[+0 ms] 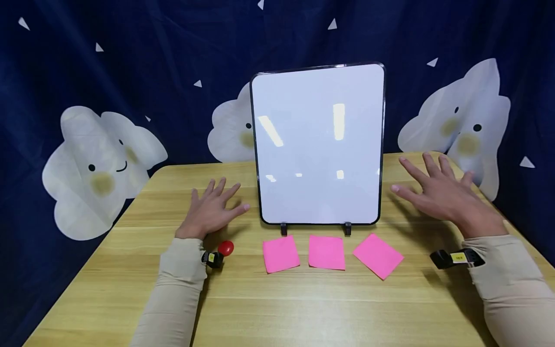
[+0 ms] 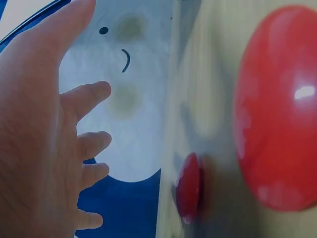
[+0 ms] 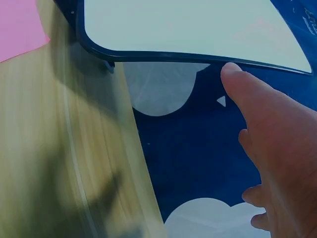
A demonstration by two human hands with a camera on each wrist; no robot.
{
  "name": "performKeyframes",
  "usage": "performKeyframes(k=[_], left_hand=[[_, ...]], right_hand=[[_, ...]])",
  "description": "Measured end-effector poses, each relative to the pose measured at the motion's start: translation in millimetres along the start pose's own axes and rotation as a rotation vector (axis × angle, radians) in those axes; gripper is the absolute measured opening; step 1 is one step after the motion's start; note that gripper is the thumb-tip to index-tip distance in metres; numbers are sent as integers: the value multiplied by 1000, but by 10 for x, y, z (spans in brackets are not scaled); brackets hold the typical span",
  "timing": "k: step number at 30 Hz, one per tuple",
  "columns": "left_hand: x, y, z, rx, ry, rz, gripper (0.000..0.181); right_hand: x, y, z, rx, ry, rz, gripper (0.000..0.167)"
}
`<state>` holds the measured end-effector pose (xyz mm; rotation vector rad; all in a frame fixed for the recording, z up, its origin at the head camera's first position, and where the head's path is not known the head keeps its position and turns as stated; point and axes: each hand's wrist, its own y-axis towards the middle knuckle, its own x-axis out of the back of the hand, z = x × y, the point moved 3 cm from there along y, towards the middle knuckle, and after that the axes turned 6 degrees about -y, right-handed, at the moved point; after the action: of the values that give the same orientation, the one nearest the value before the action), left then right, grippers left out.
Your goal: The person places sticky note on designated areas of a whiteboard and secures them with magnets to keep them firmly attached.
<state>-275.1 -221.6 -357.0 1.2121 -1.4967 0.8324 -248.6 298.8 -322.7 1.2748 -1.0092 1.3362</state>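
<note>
Evidently kept upright by black feet (image 1: 284, 229), the whiteboard (image 1: 318, 159) stands between our left hand (image 1: 209, 213) and right hand (image 1: 446, 195) — both spread, gripping nothing — three pink sticky notes (image 1: 326, 252) in front, presumably for reach.

1 dark-blue curtain (image 1: 299, 29) is hung in folds behind 1 table (image 1: 108, 289). 3 white clouds (image 1: 78, 159), marked with black eyes and yellowish cheeks, are displayed across it; small white triangles (image 1: 332, 24) are scattered between. The tabletop is wood-grained, pale, rounded at the rear left corner; light is softly reflected.
</note>
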Motion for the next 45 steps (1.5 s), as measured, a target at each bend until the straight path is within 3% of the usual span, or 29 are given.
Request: performKeyframes(k=[10, 16, 30, 35, 45], left_hand=[[-28, 2, -56, -12, -24, -19, 86], [-38, -11, -107, -49, -45, -40, 83], [-103, -5, -249, -155, -35, -57, 58], [-139, -63, -291, -170, -27, -63, 52], [-173, -151, -365, -211, 1, -86, 46]], right_hand=[[-54, 29, 68, 26, 9, 45, 83], [-61, 28, 155, 59, 50, 39, 80], [-120, -52, 238, 126, 56, -82, 71], [-187, -92, 257, 129, 54, -96, 70], [-228, -192, 325, 128, 80, -217, 56]])
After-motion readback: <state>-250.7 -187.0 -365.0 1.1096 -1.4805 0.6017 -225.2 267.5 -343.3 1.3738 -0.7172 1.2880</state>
